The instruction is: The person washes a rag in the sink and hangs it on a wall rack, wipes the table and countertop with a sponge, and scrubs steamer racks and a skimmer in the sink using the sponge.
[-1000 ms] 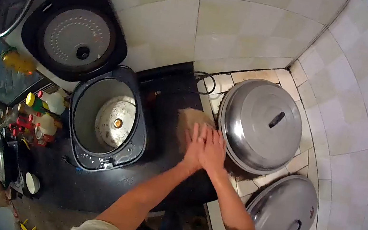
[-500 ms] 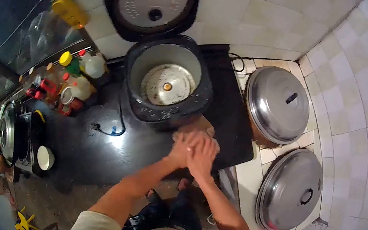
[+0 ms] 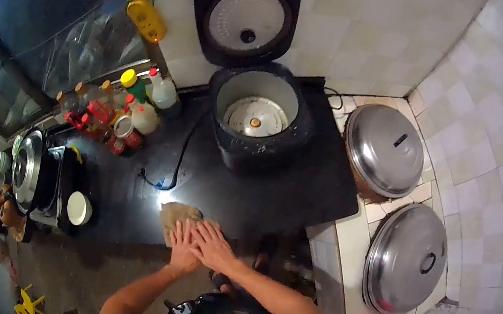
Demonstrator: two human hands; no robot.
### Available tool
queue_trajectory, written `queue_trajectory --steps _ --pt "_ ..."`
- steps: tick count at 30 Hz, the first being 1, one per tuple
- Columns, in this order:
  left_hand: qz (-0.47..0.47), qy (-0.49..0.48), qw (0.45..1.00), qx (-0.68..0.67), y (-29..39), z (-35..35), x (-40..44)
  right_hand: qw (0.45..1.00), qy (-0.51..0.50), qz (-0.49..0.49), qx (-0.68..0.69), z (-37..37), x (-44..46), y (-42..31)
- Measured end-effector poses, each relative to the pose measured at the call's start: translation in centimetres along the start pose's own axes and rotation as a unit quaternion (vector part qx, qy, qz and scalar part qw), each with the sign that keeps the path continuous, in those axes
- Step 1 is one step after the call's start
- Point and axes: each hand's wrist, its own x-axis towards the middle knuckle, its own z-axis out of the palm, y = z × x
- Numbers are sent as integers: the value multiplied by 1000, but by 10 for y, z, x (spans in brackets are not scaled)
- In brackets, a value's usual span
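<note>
- A brown cloth (image 3: 176, 216) was spread on the black surface (image 3: 259, 194), close to its near edge and just beside the power cord (image 3: 182, 156).
- The cloth was covered by the left hand (image 3: 183, 246) and the right hand (image 3: 212, 247); neither grip was closed, the fingers being laid out straight over the fabric.
- The hands were set side by side and overlapped; the right was perhaps rested partly on the left, though this was poorly seen.
- For even wiping, pressure was best shared between both palms, with the cloth kept flat.
- Care was called for near the cord's loose end, lest it be snagged or wetted.
- The rice cooker (image 3: 258, 156), its lid (image 3: 247, 18) raised, was best steered around.
- At the edge, lighter pressure was advisable, so that no crumbs were swept floorward.
</note>
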Motion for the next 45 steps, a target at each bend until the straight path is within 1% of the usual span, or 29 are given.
queue_trajectory --steps 1,3,5,7,9,12,15,16,18,19,20,22,23,25,26,27,30,32,33,35,36,37,39,40,41,42,43,44,45 --pt "26 -12 999 17 8 6 -10 1000 -8 21 6 -3 -18 -3" --pt "90 -30 995 27 39 5 15 997 -9 71 -8 -35 -37 13" --pt "159 -54 986 13 90 -1 56 990 -2 132 -38 -79 -55 43" --pt "236 -43 971 -17 142 14 87 975 17 192 -109 -107 -87 73" --pt "279 -88 955 -46 200 1 129 964 69 219 -135 -139 -114 109" --pt "348 -35 936 -33 276 21 200 937 111 279 -177 -188 -132 176" --pt "350 -62 935 -3 319 21 237 920 137 333 -155 -214 -137 219" --pt "341 -31 939 -35 332 35 258 913 141 356 -139 -230 -131 237" --pt "344 -77 935 -34 345 22 291 909 144 377 -108 -257 -108 256" --pt "334 -97 937 -30 340 11 304 911 141 377 -88 -262 -91 260" --pt "346 -68 936 -14 324 19 310 918 137 348 -130 -248 -84 261" --pt "372 -74 925 30 279 -6 288 939 139 255 -186 -221 -81 237" --pt "389 -67 918 33 256 -12 274 960 119 222 -125 -220 -73 216" --pt "405 -71 912 12 212 -15 239 974 76 193 -90 -193 -76 183" --pt "386 -68 920 0 184 -26 226 988 7 149 -26 -193 -55 174" --pt "350 -72 934 -5 161 -35 207 993 -29 105 -40 -187 -45 160" --pt "276 -106 955 8 86 -36 169 998 -48 -36 10 -147 -25 142" --pt "247 -73 966 16 49 -51 152 988 -53 -145 10 -126 -5 139" --pt "232 -56 971 20 36 -66 144 982 -134 -127 46 -139 12 123" --pt "161 -48 980 -110 22 -120 136 946 -296 -81 108 -191 41 68" --pt "126 -42 975 -175 17 -136 140 971 -116 -134 160 -202 48 63" --pt "102 83 975 -180 13 -138 140 974 -83 -122 171 -221 52 59" --pt "-46 182 947 -260 -1 -196 165 978 -16 -118 171 -276 105 48" --pt "-38 295 900 -319 -8 -236 178 980 50 -129 145 -297 136 44" --pt "-41 329 865 -377 -18 -275 193 976 121 -135 122 -319 166 41" --pt "-81 337 855 -386 -33 -301 210 975 145 -110 125 -351 196 38" --pt "-13 386 820 -423 -42 -330 229 976 146 -46 156 -377 227 43" --pt "-14 381 761 -524 -47 -360 248 955 196 -50 218 -397 256 53" --pt "-13 383 751 -537 -63 -383 269 944 239 -45 223 -420 280 62"
